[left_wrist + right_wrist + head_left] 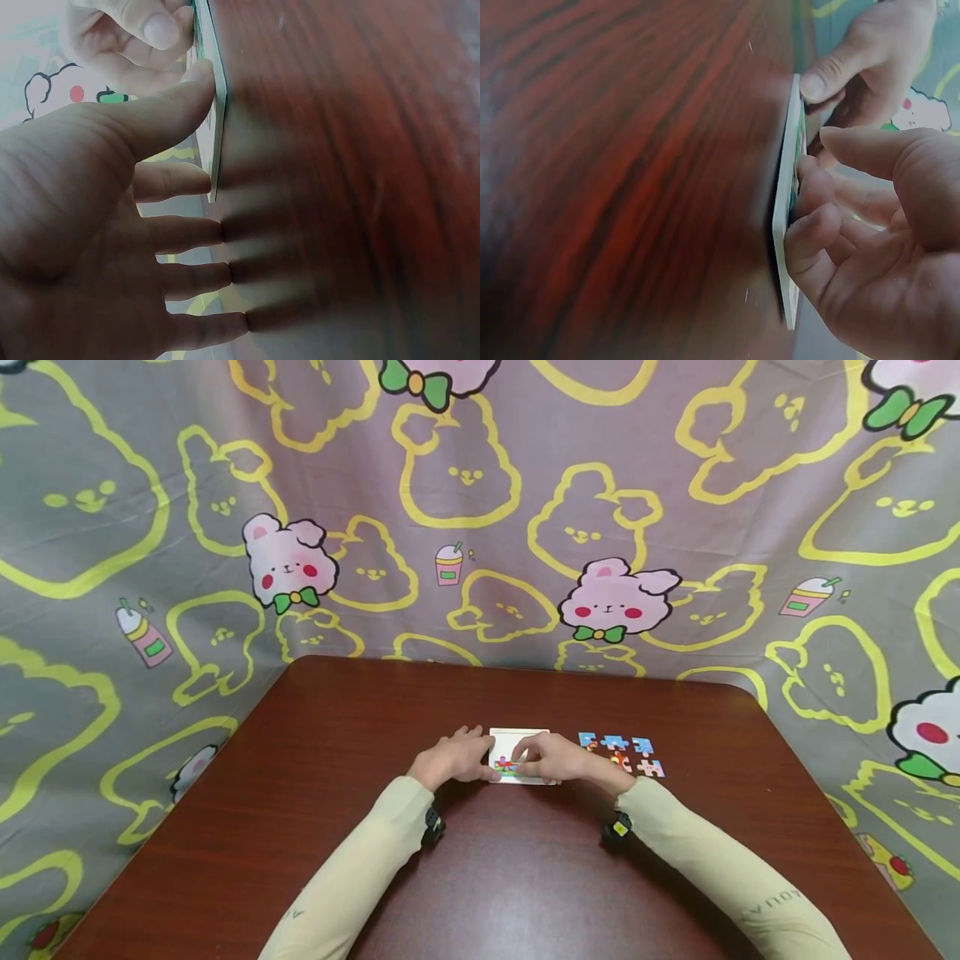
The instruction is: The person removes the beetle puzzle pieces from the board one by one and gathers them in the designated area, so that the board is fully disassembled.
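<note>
A white-bordered jigsaw board (517,732) lies on the table, with a colourful picture section (504,767) along its lower left. My left hand (455,755) rests at the board's left side. In the left wrist view its thumb (176,105) presses the board's edge, while the other fingers stretch down to the tabletop beside it. My right hand (551,756) is over the board's right half. The right wrist view shows its bent fingers (810,229) touching the board's face and rim, with the thumb (862,150) held apart from them. Part of the picture is hidden beneath this hand.
Several loose jigsaw pieces (615,742) lie in rows right of the board, partly behind the right forearm. The dark brown table (517,868) reaches back to a patterned cloth (495,485). A black wrist device (618,827) sits on the right cuff, another (432,825) on the left.
</note>
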`<state>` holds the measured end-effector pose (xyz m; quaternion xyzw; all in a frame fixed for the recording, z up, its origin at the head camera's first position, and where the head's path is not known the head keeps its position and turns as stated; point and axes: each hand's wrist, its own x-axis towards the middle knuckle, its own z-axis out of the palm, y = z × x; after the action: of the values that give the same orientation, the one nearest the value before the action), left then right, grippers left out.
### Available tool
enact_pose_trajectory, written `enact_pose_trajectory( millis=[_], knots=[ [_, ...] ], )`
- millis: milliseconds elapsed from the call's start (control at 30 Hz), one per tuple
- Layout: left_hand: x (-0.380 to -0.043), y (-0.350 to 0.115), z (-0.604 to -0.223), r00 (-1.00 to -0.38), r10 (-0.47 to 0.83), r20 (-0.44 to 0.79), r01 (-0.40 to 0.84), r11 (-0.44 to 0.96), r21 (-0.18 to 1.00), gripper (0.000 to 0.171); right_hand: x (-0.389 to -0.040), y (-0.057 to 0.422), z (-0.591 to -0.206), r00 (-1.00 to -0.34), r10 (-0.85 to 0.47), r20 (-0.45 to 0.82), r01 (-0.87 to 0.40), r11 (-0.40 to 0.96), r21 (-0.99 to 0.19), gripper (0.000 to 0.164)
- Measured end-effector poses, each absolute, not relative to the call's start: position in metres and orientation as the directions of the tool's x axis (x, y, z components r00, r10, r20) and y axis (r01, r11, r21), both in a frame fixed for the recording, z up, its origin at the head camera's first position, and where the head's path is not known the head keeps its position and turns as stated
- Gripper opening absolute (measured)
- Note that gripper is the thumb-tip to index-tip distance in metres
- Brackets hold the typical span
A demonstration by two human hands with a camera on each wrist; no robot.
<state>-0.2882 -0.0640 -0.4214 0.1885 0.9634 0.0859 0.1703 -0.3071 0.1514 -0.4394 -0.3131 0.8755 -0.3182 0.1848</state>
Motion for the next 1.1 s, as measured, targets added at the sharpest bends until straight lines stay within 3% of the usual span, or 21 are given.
enact_pose_trajectory(
  millis=[233,700,1100],
  knots=[
    [-0.288,-0.064,-0.422,-0.872,0.388,-0.298,0.329,0.916,0.231,0.073,-0.305,0.138,-0.438,-0.731,-0.671,-0.123,-0.447,0.608,-0.656,0.016],
    [-0.287,-0.063,-0.419,-0.871,0.399,-0.286,0.345,0.912,0.223,0.069,-0.303,0.125,-0.437,-0.814,-0.566,-0.13,-0.413,0.722,-0.556,0.008],
    [-0.288,-0.062,-0.42,-0.87,0.397,-0.293,0.338,0.912,0.231,0.07,-0.3,0.124,-0.437,-0.817,-0.564,-0.122,-0.398,0.704,-0.588,0.013]
  ],
)
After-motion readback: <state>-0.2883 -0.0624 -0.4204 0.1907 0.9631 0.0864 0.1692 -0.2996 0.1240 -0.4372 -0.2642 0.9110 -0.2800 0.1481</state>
